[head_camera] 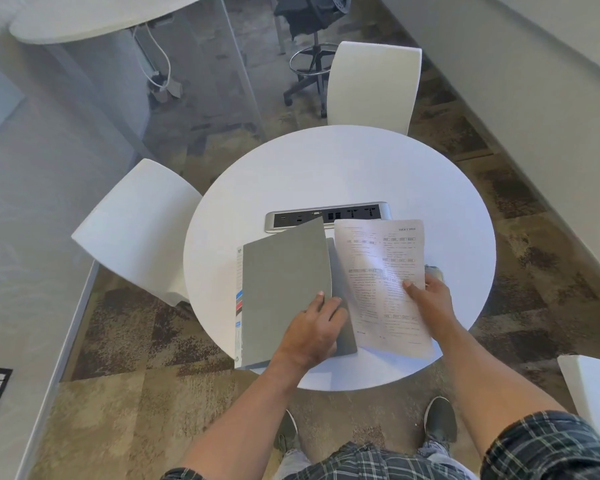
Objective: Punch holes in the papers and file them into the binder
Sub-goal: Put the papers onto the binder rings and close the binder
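Hands first: we see the left hand [314, 329] at the right edge of the grey binder [284, 289], fingers curled over the front cover and lifting it, so the cover bows upward off the back cover beneath. The right hand [426, 299] grasps the papers [381, 285] at their right edge, thumb on top of the printed face and the other fingers hidden underneath. We note that the papers sit tilted, their left edge overlapping the binder's exposed inner right side. A small grey object [434, 271] shows just past the right hand's fingers, behind the papers; we cannot tell what it is.

The binder lies on the near left part of the round white table [343, 168], its spine with coloured label marks facing left. A recessed power and data socket strip [326, 216] sits in the table centre, just beyond the binder's top corner and the upper edge of the papers.

Two white chairs stand at the table, one on the left [136, 220] and one on the far side [374, 84]. A black swivel stool [312, 46] stands farther back on the patterned carpet [136, 341].
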`<action>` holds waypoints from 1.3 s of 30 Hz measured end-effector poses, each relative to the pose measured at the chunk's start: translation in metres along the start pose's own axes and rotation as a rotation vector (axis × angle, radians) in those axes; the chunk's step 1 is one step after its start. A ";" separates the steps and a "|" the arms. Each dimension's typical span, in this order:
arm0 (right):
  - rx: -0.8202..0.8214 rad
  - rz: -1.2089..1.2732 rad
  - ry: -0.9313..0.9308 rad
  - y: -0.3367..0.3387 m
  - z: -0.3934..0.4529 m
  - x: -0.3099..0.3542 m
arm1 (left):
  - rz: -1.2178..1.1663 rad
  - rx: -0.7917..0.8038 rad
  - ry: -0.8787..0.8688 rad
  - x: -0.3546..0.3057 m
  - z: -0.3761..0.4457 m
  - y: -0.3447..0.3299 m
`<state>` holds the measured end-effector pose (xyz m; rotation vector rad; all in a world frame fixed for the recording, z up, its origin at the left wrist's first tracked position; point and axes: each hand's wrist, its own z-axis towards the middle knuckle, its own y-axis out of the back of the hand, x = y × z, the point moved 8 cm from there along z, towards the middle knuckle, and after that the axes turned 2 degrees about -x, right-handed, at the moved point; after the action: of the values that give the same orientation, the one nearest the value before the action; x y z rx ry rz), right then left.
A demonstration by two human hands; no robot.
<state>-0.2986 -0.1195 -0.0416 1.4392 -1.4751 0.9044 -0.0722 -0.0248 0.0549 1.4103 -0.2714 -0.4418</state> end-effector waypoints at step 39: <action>0.174 -0.829 -0.093 -0.089 -0.006 -0.030 | -0.340 -0.946 0.916 0.146 -0.190 0.126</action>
<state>-0.2106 -0.1089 -0.0731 2.0060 -0.7262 0.4454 0.1575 0.0905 0.1402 0.5918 0.8415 -0.1117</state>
